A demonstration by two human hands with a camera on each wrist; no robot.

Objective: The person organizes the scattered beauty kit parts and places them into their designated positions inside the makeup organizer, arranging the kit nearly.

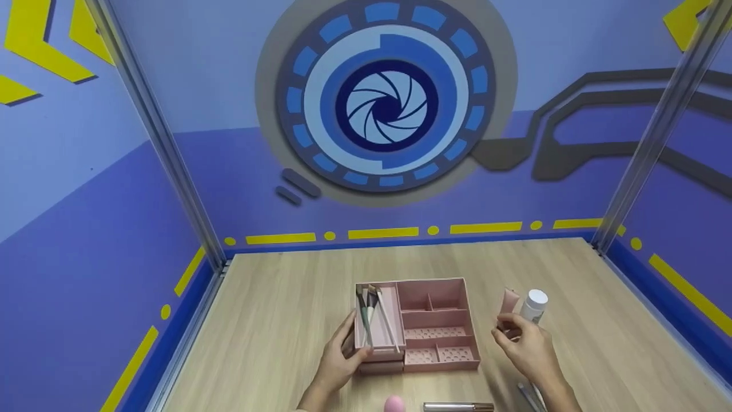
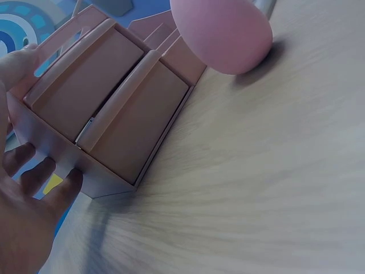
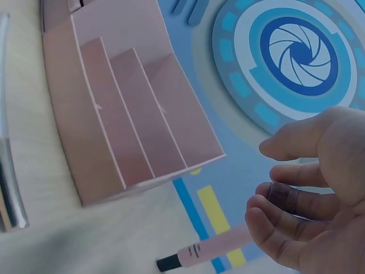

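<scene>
A pink makeup organizer (image 1: 440, 284) stands on the table, with drawers at its front left and divided compartments on the right. Several makeup brushes (image 1: 369, 317) lie in its upper left tray. My left hand (image 1: 337, 359) grips the organizer's left side, thumb at the front edge and fingers along the side wall. To the right of it, my right hand (image 1: 526, 343) has loosely bent fingers with nothing between them. Just beyond those fingers a pink squeeze tube (image 1: 509, 301) stands on its black cap, partly hidden by the hand. Close by is a white bottle (image 1: 536, 303).
In front of the organizer lie a pink egg-shaped makeup sponge (image 1: 394, 404) and a slim metallic tube (image 1: 457, 407). Another slender item (image 1: 529, 395) shows beside the right wrist. Painted panels (image 1: 200, 189) with metal posts bound the wooden table (image 1: 274, 297).
</scene>
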